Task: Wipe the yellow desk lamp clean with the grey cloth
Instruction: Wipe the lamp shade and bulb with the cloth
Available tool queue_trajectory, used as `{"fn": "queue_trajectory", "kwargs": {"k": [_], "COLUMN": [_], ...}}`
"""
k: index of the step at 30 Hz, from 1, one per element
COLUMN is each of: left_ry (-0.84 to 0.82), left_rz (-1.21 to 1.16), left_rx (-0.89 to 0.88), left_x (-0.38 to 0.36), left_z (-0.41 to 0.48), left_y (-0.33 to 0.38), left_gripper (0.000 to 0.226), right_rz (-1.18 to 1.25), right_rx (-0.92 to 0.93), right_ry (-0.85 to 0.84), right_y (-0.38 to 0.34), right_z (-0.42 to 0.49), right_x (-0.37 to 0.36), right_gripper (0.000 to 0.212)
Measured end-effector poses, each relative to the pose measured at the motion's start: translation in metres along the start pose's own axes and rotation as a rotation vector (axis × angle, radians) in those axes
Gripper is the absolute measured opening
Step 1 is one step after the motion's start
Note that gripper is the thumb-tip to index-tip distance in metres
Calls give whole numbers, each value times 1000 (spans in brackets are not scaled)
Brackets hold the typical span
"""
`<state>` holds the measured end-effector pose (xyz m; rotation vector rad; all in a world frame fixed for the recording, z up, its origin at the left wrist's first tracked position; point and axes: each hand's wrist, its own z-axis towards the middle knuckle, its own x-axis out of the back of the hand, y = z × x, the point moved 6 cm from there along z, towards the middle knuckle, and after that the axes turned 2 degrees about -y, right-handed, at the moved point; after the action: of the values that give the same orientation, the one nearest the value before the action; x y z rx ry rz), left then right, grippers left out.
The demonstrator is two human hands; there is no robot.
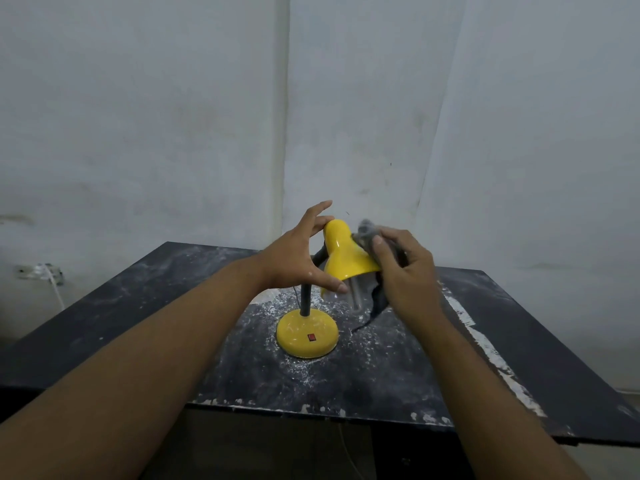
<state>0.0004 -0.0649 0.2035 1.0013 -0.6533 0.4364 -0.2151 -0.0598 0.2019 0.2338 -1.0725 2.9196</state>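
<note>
The yellow desk lamp (343, 251) stands on a black table (138, 299), its round base with a red switch near the middle and its shade tilted toward me. My left hand (294, 258) holds the shade from the left, fingers spread over its top and thumb under the rim. My right hand (405, 268) presses the grey cloth (367, 233) against the right side of the shade. The cloth looks blurred, and part of it hangs dark below the hand. The black neck of the lamp is partly hidden behind my left hand.
White dust and flakes lie scattered on the tabletop around the lamp base. A worn white strip (485, 344) runs along the table's right side. A pale wall stands close behind. A wall socket with a white cable (45, 273) sits at the left.
</note>
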Motion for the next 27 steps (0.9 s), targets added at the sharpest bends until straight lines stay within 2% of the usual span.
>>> {"fn": "queue_trajectory", "kwargs": {"k": [2, 3, 6, 8, 12, 14, 16, 19, 21, 24, 27], "left_ry": [-5, -6, -9, -13, -22, -23, -24, -12, -8, -21, -24], "left_rz": [-9, -6, 23, 36, 37, 35, 31, 7, 8, 34, 51], "left_rx": [4, 4, -5, -9, -6, -3, -1, 9, 12, 6, 4], "left_x": [-1, -2, -6, -7, -5, -4, -4, -2, -1, -2, -4], "left_z": [1, 1, 2, 3, 2, 0, -1, -1, -1, -1, -1], "left_y": [0, 1, 5, 7, 5, 4, 4, 3, 3, 3, 3], "left_gripper": [154, 154, 154, 153, 152, 153, 153, 153, 154, 153, 153], "right_rz": [-93, -88, 112, 142, 124, 98, 38, -59, -71, -4, 71], "right_rx": [103, 78, -177, -360, -777, -908, -883, -503, -316, -381, -715], "right_ry": [-75, -68, 85, 151, 65, 18, 8, 111, 77, 12, 34], "right_y": [-3, 2, 20, 31, 57, 63, 58, 37, 20, 28, 55], "right_z": [-9, -13, -20, -19, -14, -14, -11, 1, 1, -6, -14], "right_x": [-13, -15, -10, -6, 1, 5, 6, 7, -1, -8, 4], "right_gripper": [18, 18, 20, 23, 32, 35, 35, 26, 24, 27, 33]}}
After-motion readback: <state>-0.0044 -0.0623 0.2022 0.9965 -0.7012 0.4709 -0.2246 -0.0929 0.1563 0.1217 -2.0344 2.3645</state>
